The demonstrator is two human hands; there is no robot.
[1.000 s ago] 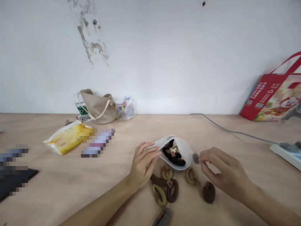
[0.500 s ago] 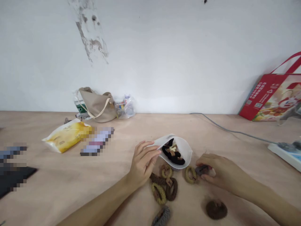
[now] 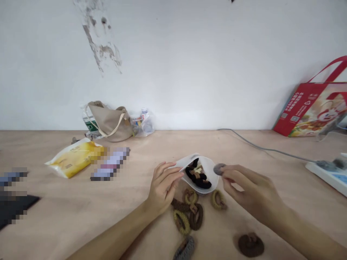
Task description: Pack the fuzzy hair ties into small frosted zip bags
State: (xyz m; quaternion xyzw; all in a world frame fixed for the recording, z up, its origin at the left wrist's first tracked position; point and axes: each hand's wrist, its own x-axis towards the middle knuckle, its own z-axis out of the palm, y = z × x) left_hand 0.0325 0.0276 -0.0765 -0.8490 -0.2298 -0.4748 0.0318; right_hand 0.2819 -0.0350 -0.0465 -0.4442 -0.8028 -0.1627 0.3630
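Observation:
My left hand [image 3: 166,184] pinches the left edge of a white pouch [image 3: 213,169] and holds its mouth wide. Inside lie several dark hair ties [image 3: 199,178], with brown and cream bits among them. Between the thumb and fingers of my right hand [image 3: 249,189] is a grey hair tie [image 3: 219,169], at the right rim of the pouch. Below the pouch, an olive hair tie [image 3: 182,222] and a brown hair tie [image 3: 196,216] lie in a loose group with others. Another olive hair tie [image 3: 218,199] sits apart, to the right.
A grey hair tie [image 3: 184,248] and a brown hair tie [image 3: 251,245] lie nearer me. At left are a yellow packet [image 3: 76,157] and a blurred-out phone [image 3: 111,164]. Behind stands a beige bag [image 3: 112,122]. A cable [image 3: 260,147] runs to a power strip [image 3: 328,177]; a red bag [image 3: 311,108] leans right.
My right hand has gone down to the table, taken a grey hair tie and lifted it left to the pouch's rim. The loose brown one has shifted nearer me. My left hand stays put.

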